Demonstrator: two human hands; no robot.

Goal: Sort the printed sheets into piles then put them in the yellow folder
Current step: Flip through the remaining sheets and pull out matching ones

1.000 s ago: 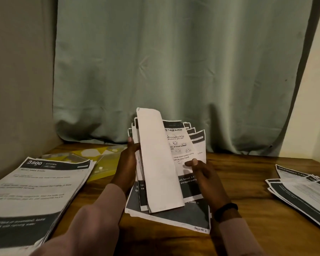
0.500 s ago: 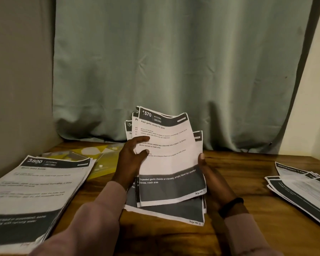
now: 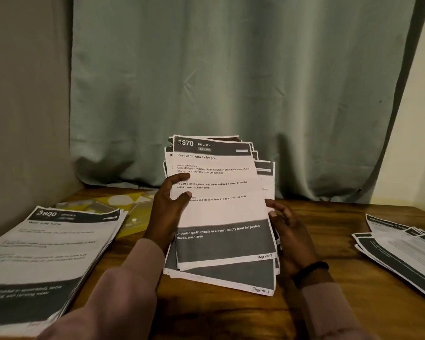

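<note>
Since the earlier frame the printed sheets [image 3: 219, 212] stand more upright, left hand [image 3: 168, 212] gripping them, right hand [image 3: 288, 231] loosely open beside them.

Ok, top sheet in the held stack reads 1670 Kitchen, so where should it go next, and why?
Probably onto the left pile of printed sheets. Its top page, 3800, also reads Kitchen, matching the white 1670 Kitchen sheet that the left hand pins by the thumb. The right pile's heading is too blurred to read, so this is a guess.
</note>
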